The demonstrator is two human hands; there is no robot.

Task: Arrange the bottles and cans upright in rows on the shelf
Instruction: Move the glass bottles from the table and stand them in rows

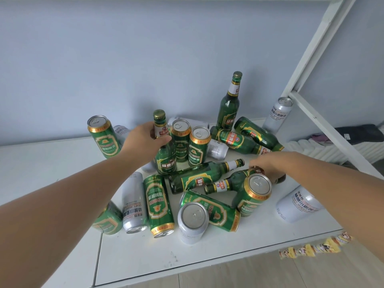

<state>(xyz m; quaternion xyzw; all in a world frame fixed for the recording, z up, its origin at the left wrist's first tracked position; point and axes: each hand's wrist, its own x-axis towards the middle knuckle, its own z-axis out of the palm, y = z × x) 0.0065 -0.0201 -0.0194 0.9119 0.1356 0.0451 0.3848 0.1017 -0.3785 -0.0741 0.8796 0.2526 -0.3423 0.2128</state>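
Green beer bottles and green and silver cans crowd the white shelf (207,252). My left hand (143,140) grips the neck of an upright green bottle (166,161) near the middle. My right hand (268,165) rests on a green bottle (230,183) that lies on its side, fingers closed over its body. Another bottle (228,107) stands upright at the back. Two bottles (239,142) lie flat at the back right. Several green cans stand upright, such as one at the left (102,138) and one in front (254,194). Other cans lie flat in front (159,204).
A pale blue wall rises behind the shelf. A white slanted frame post (311,59) stands at the right, with a silver can (277,114) upright beside it. A strip of snack packets (311,248) hangs off the front right edge. The shelf's left part is bare.
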